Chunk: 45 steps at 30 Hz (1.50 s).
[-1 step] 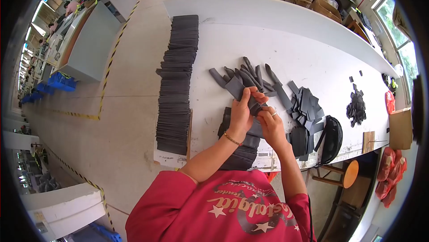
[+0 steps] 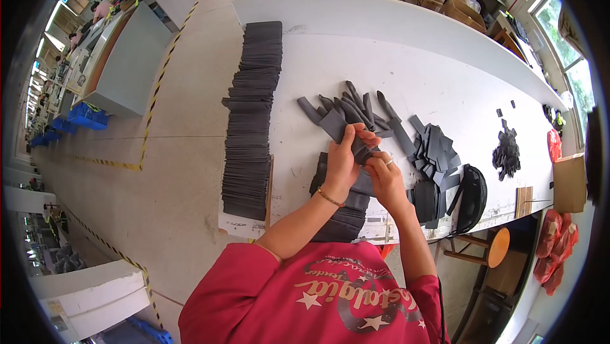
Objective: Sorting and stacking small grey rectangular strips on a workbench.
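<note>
Head view: we saw the left hand (image 2: 345,161) pinching a dark grey strip (image 2: 332,123) between thumb and fingers, the right hand (image 2: 384,175) closed on its nearer end (what lay within the fingers, we could not tell). The strip slanted over the white table (image 2: 318,58), between loose narrow strips (image 2: 356,104) and a near stack (image 2: 343,222). A fanned pile (image 2: 436,153) lay rightward. We judged that close, even pinches and a flat, untwisted strip served this handling best.
</note>
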Motion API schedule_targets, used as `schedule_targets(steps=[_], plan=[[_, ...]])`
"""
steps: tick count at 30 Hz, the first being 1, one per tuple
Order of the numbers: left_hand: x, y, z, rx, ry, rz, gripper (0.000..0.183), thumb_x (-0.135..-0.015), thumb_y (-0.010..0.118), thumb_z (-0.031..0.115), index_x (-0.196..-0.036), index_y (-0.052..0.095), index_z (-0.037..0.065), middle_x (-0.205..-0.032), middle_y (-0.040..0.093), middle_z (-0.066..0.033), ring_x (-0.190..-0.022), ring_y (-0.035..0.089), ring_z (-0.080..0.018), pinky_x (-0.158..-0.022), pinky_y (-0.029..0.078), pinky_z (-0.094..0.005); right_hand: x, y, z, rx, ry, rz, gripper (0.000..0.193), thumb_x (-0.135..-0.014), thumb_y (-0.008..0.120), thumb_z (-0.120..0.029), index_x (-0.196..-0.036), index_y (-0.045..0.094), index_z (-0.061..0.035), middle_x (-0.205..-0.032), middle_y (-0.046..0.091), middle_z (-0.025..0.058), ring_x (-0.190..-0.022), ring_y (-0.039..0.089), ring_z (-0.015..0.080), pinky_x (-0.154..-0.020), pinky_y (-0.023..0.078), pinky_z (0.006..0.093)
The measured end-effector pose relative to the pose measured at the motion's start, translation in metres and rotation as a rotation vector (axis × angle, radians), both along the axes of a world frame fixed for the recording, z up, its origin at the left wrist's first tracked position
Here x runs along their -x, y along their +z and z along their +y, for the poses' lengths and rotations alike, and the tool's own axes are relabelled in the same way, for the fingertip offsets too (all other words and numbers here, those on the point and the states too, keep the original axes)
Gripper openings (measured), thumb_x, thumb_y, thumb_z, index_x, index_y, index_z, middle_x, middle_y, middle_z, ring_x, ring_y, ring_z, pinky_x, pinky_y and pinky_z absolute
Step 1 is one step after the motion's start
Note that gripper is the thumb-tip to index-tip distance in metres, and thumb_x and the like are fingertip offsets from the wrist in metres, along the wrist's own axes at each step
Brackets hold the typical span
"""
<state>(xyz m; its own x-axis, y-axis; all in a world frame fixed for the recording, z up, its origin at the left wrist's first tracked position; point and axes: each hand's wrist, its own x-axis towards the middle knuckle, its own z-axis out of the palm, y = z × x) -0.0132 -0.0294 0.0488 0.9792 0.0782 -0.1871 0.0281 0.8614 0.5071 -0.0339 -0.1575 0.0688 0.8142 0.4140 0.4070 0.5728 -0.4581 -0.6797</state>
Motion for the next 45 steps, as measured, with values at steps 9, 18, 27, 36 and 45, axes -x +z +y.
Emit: schedule_targets(steps=[9,18,27,36,45], plan=[[-0.004,0.001,0.003,0.040,0.033,-0.015,0.033,-0.102,0.045,0.031,-0.109,0.056,0.001,-0.097,0.067,-0.0147,-0.096,0.066,-0.0297,-0.091,0.051,-0.0405,0.002,-0.004,0.017,-0.483,-0.233,0.499,0.011,-0.083,0.068,-0.001,-0.086,0.059,0.0014,-0.093,0.057,0.0070,-0.085,0.059,0.0155,-0.070,0.048,0.0292],[-0.012,0.000,0.015,0.090,-0.029,-0.207,0.031,-0.099,0.051,0.030,-0.111,0.057,0.002,-0.106,0.067,-0.0163,-0.114,0.059,-0.0354,-0.106,0.043,-0.0462,0.010,-0.002,0.014,-0.856,-0.421,0.691,0.015,-0.091,0.067,-0.015,-0.089,0.062,-0.0017,-0.091,0.062,0.0010,-0.077,0.056,0.0084,-0.070,0.046,0.0231],[-0.007,-0.012,0.038,0.032,0.034,-0.051,0.027,-0.094,0.061,0.024,-0.108,0.063,0.002,-0.101,0.069,-0.0142,-0.096,0.067,-0.0297,-0.089,0.054,-0.0442,0.011,0.004,0.011,-0.214,-0.354,-0.139,0.014,-0.076,0.074,0.002,-0.084,0.063,-0.0017,-0.078,0.060,0.0096,-0.066,0.058,0.0235,-0.059,0.046,0.0312],[0.026,-0.034,0.054,-0.440,-0.095,0.147,0.018,-0.091,0.066,0.016,-0.099,0.066,0.000,-0.090,0.070,-0.0105,-0.082,0.067,-0.0171,-0.071,0.054,-0.0272,0.022,-0.025,-0.024,-0.455,-0.329,0.456,0.008,-0.082,0.070,-0.004,-0.079,0.066,0.0008,-0.074,0.058,0.0014,-0.065,0.052,0.0102,-0.062,0.041,0.0237],[-0.057,-0.168,0.112,-0.670,0.243,0.362,0.014,-0.087,0.066,0.011,-0.095,0.061,0.000,-0.074,0.062,-0.0048,-0.058,0.058,-0.0129,-0.049,0.046,-0.0239,0.039,-0.084,-0.068,0.182,-0.615,0.365,0.022,-0.083,0.072,-0.018,-0.098,0.067,-0.0027,-0.085,0.062,0.0130,-0.066,0.059,0.0245,-0.063,0.047,0.0357]])
